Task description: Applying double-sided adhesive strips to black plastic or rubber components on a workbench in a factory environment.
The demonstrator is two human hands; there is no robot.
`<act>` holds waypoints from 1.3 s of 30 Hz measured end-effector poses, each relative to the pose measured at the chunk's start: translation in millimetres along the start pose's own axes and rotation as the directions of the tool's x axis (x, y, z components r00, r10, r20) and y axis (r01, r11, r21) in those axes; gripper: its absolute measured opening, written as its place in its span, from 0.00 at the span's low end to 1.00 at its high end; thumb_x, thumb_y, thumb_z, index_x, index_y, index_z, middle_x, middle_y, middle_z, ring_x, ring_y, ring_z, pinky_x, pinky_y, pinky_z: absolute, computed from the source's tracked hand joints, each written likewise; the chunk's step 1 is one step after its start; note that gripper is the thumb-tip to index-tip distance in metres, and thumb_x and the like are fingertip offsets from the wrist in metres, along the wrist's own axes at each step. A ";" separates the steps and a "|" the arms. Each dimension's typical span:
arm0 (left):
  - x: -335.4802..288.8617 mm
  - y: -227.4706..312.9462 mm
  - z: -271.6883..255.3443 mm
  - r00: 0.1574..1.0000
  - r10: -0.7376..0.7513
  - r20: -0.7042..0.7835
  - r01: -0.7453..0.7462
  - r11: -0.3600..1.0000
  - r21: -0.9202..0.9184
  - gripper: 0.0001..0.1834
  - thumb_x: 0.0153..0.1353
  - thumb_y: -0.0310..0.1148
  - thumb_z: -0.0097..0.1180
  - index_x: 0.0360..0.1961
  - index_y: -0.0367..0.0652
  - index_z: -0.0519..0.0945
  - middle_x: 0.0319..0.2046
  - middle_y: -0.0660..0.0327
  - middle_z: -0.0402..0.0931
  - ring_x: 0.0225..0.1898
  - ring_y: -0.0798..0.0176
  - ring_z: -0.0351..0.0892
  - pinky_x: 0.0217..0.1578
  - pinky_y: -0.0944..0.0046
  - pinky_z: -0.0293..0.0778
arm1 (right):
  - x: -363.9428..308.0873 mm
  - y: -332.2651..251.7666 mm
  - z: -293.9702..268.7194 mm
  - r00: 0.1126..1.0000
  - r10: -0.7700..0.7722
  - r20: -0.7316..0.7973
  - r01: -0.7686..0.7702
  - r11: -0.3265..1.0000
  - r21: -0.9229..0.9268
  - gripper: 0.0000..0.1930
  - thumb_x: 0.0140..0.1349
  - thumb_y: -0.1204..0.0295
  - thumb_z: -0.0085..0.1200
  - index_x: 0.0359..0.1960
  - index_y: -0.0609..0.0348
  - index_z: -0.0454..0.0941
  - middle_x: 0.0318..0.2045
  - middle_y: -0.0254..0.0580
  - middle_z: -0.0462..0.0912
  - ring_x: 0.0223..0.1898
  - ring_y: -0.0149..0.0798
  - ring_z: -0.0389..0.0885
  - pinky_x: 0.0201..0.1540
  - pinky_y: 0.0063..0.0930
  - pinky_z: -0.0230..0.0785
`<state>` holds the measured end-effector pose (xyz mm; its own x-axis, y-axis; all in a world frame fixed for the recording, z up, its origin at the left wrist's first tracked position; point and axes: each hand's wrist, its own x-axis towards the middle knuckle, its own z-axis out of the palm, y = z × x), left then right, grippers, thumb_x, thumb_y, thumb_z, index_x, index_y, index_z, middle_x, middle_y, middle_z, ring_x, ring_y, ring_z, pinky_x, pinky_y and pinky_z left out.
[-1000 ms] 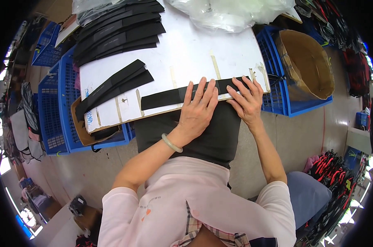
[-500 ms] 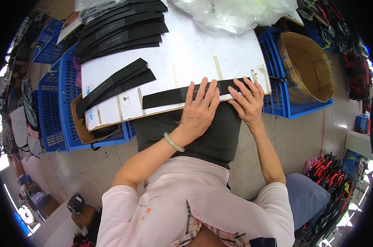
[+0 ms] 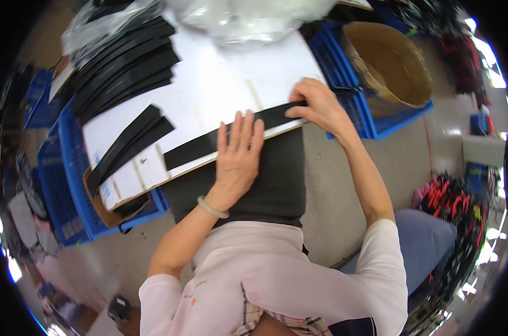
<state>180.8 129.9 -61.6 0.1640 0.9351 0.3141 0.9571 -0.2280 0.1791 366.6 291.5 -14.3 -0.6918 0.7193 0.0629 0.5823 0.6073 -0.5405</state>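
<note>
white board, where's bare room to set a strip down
Bare patch mid white board, between the stacked black strips and the clear plastic bag. Near edge is crowded: long black strip under the left hand and right hand.

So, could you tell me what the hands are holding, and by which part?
Both are on the long black strip lying along the white board: the left hand presses flat on its middle, the right hand pinches its right end.

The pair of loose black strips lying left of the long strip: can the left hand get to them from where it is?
Probably yes. The left hand lies flat on the long black strip; bare white board separates it from the loose strips.
</note>
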 end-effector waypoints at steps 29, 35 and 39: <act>2.5 -2.3 -0.3 0.993 0.041 -0.115 -0.043 0.999 -0.018 0.24 0.58 0.29 0.49 0.58 0.38 0.72 0.64 0.43 0.64 0.67 0.43 0.62 0.66 0.39 0.53 | 18.7 8.0 -15.5 0.934 0.228 0.275 -0.294 0.928 0.228 0.13 0.42 0.75 0.67 0.26 0.62 0.73 0.21 0.32 0.70 0.25 0.28 0.67 0.30 0.26 0.62; 9.3 -12.0 -12.6 0.977 0.070 -0.204 -0.098 0.987 -0.130 0.21 0.56 0.31 0.50 0.51 0.36 0.76 0.55 0.45 0.72 0.58 0.47 0.71 0.57 0.45 0.64 | 16.7 -4.4 -9.8 0.983 0.181 0.004 -0.178 0.959 0.219 0.14 0.46 0.75 0.66 0.35 0.63 0.78 0.27 0.34 0.72 0.27 0.30 0.67 0.32 0.25 0.63; -7.7 -22.9 -42.1 0.961 0.153 -0.228 -0.197 0.962 -0.187 0.16 0.53 0.30 0.56 0.42 0.34 0.79 0.45 0.45 0.78 0.47 0.51 0.79 0.46 0.57 0.75 | 9.0 -7.0 -21.6 0.962 0.259 -0.092 -0.201 0.892 0.406 0.07 0.54 0.76 0.63 0.33 0.64 0.78 0.28 0.30 0.74 0.30 0.23 0.69 0.34 0.19 0.63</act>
<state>147.6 116.5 -28.8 0.2494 0.8022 0.5424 0.8441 -0.4546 0.2843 365.5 301.0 8.2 -0.4755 0.8797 -0.0023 0.4849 0.2599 -0.8350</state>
